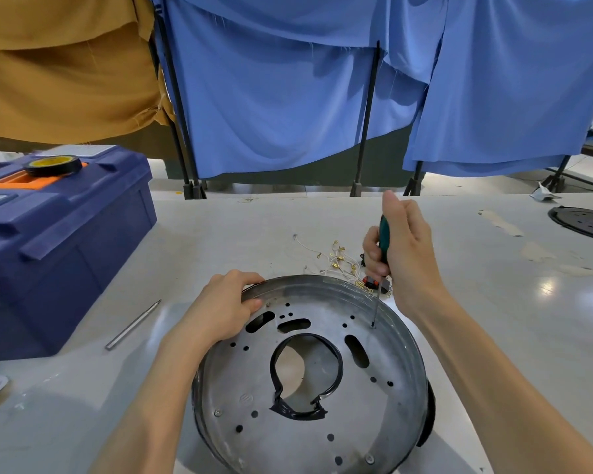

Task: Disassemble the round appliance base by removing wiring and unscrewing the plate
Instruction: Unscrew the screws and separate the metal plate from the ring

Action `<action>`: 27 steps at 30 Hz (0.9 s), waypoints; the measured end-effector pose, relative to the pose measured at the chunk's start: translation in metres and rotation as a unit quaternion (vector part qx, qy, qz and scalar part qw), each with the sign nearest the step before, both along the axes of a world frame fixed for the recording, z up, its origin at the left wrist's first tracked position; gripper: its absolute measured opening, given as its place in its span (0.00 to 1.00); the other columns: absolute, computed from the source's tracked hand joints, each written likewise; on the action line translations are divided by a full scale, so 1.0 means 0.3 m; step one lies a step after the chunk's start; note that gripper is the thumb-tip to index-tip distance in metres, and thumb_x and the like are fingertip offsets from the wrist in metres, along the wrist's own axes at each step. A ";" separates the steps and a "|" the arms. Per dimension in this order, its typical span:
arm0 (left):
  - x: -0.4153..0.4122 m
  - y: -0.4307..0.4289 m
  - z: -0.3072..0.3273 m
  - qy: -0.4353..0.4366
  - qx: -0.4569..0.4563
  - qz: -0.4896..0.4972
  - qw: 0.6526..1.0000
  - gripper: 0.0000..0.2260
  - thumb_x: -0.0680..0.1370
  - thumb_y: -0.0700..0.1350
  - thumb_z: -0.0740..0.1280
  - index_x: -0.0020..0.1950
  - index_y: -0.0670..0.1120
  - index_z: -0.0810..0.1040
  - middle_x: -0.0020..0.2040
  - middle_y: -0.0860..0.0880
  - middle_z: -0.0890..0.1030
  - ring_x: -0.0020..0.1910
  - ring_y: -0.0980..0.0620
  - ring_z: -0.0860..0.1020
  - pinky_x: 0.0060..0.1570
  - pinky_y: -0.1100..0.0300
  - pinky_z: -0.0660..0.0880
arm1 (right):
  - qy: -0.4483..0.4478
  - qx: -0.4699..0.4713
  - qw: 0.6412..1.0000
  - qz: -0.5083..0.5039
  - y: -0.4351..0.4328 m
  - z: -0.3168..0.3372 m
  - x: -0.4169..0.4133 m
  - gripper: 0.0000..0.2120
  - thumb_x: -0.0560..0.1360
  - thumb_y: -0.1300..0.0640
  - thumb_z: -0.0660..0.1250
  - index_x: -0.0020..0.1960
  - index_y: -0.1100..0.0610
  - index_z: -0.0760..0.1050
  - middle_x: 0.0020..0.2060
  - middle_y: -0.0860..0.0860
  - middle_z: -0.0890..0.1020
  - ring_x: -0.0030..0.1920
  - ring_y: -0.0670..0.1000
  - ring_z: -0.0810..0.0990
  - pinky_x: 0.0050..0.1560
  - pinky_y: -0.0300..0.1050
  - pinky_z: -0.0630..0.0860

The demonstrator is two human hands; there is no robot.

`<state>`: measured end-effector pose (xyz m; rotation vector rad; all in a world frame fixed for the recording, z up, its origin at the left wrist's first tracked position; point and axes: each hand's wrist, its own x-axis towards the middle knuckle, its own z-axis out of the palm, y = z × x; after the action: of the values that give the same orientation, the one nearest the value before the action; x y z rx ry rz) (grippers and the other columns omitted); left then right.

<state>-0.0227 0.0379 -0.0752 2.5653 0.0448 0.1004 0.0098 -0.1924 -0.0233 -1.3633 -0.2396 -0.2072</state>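
**On the bench: plate screws, one at a time**

Upper left of the frame, the toolbox (65,241) sits with a tape roll (53,165) on its lid, out of the way but in reach. Just right of it a spare metal rod (132,325) lies loose on the table.

Left of centre, the left hand (225,311) has its fingers curled over the base (415,340) rim, thumb inside. I'd guess that's to stop it spinning.

The base fills the lower middle, open side up, so the plate (363,415) faces the camera. Two screws (217,412) still show near the bottom edge.

Right of centre, the right hand (408,248) is wrapped tight round the screwdriver (383,239), which is held nearly upright with its tip in a hole by the far rim.

Wires (339,260) are piled behind the base, already off it.

Far right, a black disc (582,222) is set aside.
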 end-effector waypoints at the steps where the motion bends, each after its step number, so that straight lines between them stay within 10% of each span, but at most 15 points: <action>1: 0.000 0.004 -0.002 0.000 0.003 0.006 1.000 0.13 0.78 0.43 0.66 0.63 0.52 0.77 0.56 0.44 0.79 0.55 0.43 0.77 0.50 0.60 0.69 | -0.017 -0.020 1.000 -0.008 0.003 0.000 -0.002 0.17 0.79 0.42 0.59 0.41 0.55 0.63 0.24 0.53 0.73 0.19 0.52 0.66 0.23 0.41 0.63; 5: -0.010 0.029 -0.002 0.004 0.022 0.024 0.999 0.14 0.78 0.44 0.67 0.63 0.52 0.77 0.56 0.44 0.80 0.54 0.44 0.77 0.48 0.61 0.67 | -0.047 -0.042 0.998 -0.011 0.010 0.008 -0.007 0.21 0.81 0.45 0.57 0.47 0.65 0.72 0.31 0.54 0.81 0.28 0.54 0.81 0.28 0.43 0.75; 12: 0.007 -0.023 0.103 0.042 0.181 -0.027 0.982 0.27 0.79 0.50 0.65 0.75 0.53 0.59 0.71 0.46 0.70 0.68 0.44 0.69 0.66 0.48 0.68 | -0.079 -0.024 0.997 -0.015 0.046 0.004 -0.028 0.13 0.81 0.56 0.58 0.40 0.59 0.73 0.27 0.53 0.75 0.24 0.50 0.70 0.23 0.39 0.66; 18: -0.023 -0.311 0.185 -0.002 -0.180 -0.193 0.964 0.21 0.70 0.48 0.76 0.61 0.49 0.74 0.54 0.49 0.82 0.52 0.53 0.81 0.58 0.53 0.77 | -0.078 0.001 0.996 -0.038 0.038 0.009 -0.021 0.13 0.76 0.61 0.58 0.34 0.59 0.73 0.27 0.54 0.75 0.23 0.52 0.69 0.24 0.43 0.65; 27: -0.015 -0.375 0.082 -0.040 -0.378 -0.180 0.907 0.07 0.81 0.43 0.63 0.54 0.43 0.78 0.47 0.46 0.85 0.47 0.54 0.84 0.52 0.64 0.77 | -0.079 0.012 0.995 0.066 0.016 0.015 -0.009 0.11 0.77 0.64 0.56 0.42 0.59 0.75 0.26 0.52 0.71 0.24 0.50 0.64 0.27 0.43 0.65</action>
<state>-0.0271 -0.0745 -0.0505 1.7513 -0.3536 0.0350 0.0072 -0.1876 -0.0189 -1.3034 -0.4565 -0.2065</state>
